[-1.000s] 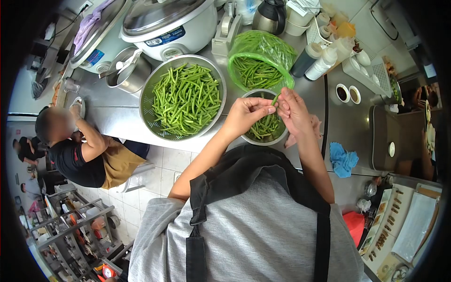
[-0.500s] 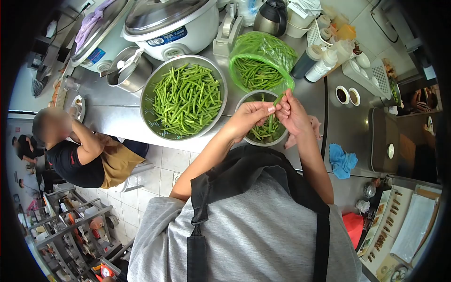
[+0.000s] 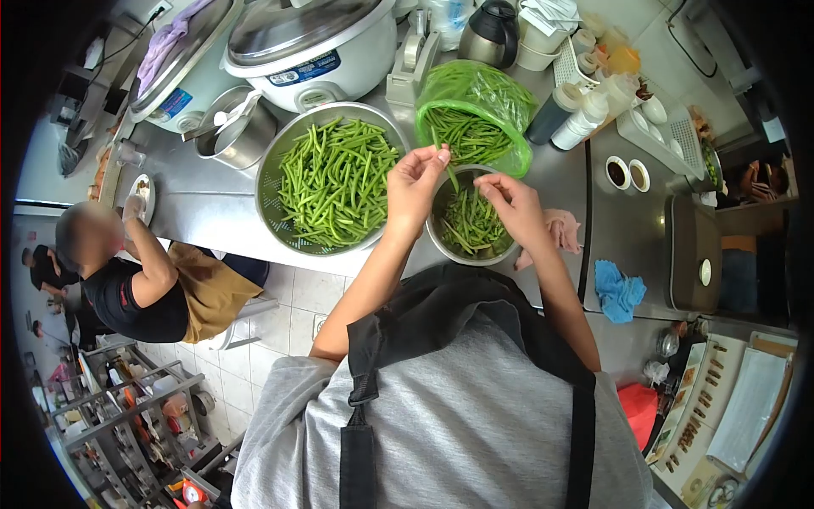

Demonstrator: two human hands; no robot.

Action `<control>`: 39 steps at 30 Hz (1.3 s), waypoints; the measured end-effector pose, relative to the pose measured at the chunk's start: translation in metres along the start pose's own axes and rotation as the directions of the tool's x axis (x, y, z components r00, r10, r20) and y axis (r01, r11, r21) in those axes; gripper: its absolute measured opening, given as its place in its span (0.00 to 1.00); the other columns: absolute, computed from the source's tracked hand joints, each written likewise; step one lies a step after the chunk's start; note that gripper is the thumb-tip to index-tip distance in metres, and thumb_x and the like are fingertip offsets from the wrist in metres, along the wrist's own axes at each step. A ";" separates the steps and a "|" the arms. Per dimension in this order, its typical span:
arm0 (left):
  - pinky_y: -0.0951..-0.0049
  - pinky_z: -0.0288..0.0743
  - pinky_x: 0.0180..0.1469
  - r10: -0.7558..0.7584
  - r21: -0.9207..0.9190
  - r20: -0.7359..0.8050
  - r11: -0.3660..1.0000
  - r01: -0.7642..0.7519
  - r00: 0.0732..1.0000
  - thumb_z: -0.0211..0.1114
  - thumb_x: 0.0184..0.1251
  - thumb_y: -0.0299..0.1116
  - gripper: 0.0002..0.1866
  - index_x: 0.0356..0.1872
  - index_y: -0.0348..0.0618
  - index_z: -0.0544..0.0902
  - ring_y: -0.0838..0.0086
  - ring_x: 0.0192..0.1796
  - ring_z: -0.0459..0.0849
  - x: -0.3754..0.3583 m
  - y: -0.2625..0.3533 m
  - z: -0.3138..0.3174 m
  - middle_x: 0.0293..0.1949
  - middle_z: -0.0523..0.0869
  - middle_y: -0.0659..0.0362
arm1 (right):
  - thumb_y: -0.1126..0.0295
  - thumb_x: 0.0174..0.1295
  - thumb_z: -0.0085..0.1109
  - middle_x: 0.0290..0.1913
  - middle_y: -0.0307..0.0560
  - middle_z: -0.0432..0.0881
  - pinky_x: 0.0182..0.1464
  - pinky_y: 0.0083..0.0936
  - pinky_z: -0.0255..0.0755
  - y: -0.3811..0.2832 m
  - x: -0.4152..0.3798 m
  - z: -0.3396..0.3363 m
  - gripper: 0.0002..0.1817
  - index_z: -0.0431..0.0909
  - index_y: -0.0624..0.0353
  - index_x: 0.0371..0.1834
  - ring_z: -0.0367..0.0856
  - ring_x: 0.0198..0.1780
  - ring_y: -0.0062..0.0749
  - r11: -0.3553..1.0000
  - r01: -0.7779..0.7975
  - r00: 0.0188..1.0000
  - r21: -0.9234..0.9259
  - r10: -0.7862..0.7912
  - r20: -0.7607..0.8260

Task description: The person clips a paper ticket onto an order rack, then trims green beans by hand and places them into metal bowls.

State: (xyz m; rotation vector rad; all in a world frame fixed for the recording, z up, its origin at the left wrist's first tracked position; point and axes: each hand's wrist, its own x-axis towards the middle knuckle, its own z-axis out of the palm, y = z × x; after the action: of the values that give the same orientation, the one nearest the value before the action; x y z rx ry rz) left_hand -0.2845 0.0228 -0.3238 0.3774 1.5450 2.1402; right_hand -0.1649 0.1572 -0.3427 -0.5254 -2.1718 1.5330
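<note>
My left hand [image 3: 414, 188] pinches a green bean [image 3: 451, 172] between thumb and forefinger, in front of the bag's mouth. Over the right side of a small metal bowl [image 3: 437, 237], my right hand [image 3: 515, 208] hangs with loosely bent fingers and no bean visible in it. Trimmed bean pieces [image 3: 471, 222] lie inside that bowl. To its left stands a wide metal colander [image 3: 264, 199], heaped with green beans [image 3: 335, 182]. Just behind the bowl, a green plastic bag [image 3: 519, 157] lies open towards me with more beans inside.
Rice cookers [image 3: 318, 81] and a metal pot [image 3: 250, 140] line the back left. A tape dispenser [image 3: 413, 72], a thermos [image 3: 492, 34] and squeeze bottles [image 3: 583, 119] stand behind. Pink cloth [image 3: 561, 233] and blue cloth [image 3: 619, 291] lie at right. Another person [image 3: 144, 284] is at left.
My hands have parted from a shared hold near the bag. The left has moved left with the bean; the right has lowered over the bowl.
</note>
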 end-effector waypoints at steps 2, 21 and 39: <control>0.86 0.69 0.40 0.009 -0.008 -0.006 1.000 -0.009 1.000 0.66 0.68 0.31 0.09 0.44 0.37 0.83 0.89 0.36 0.77 0.000 -0.001 -0.002 0.36 0.85 0.65 | 0.63 0.65 0.61 0.31 0.43 0.84 0.40 0.25 0.72 0.001 0.005 -0.004 0.12 0.83 0.60 0.41 0.81 0.33 0.30 0.940 0.250 0.968 -0.233 -0.244 0.058; 0.85 0.66 0.27 -0.372 -0.238 0.286 0.865 0.442 0.883 0.65 0.68 0.38 0.11 0.41 0.40 0.81 0.87 0.23 0.69 0.000 0.004 -0.008 0.22 0.74 0.69 | 0.69 0.63 0.59 0.35 0.47 0.81 0.40 0.30 0.73 -0.057 0.001 -0.006 0.07 0.80 0.62 0.37 0.81 0.36 0.41 0.940 0.311 0.916 -0.139 -0.258 0.306; 0.64 0.72 0.48 0.393 0.817 0.257 0.399 -0.416 0.883 0.71 0.56 0.32 0.18 0.50 0.45 0.85 0.61 0.43 0.78 -0.006 0.040 -0.042 0.37 0.83 0.53 | 0.75 0.57 0.65 0.35 0.43 0.85 0.41 0.20 0.74 0.014 0.000 -0.035 0.07 0.84 0.63 0.38 0.80 0.32 0.23 0.927 0.021 0.875 -0.373 0.164 0.455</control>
State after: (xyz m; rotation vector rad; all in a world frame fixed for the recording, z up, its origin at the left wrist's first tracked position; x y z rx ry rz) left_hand -0.3078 -0.0249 -0.2992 1.2223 2.6628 1.4010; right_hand -0.1449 0.1890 -0.3455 -0.3654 -2.8899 1.4041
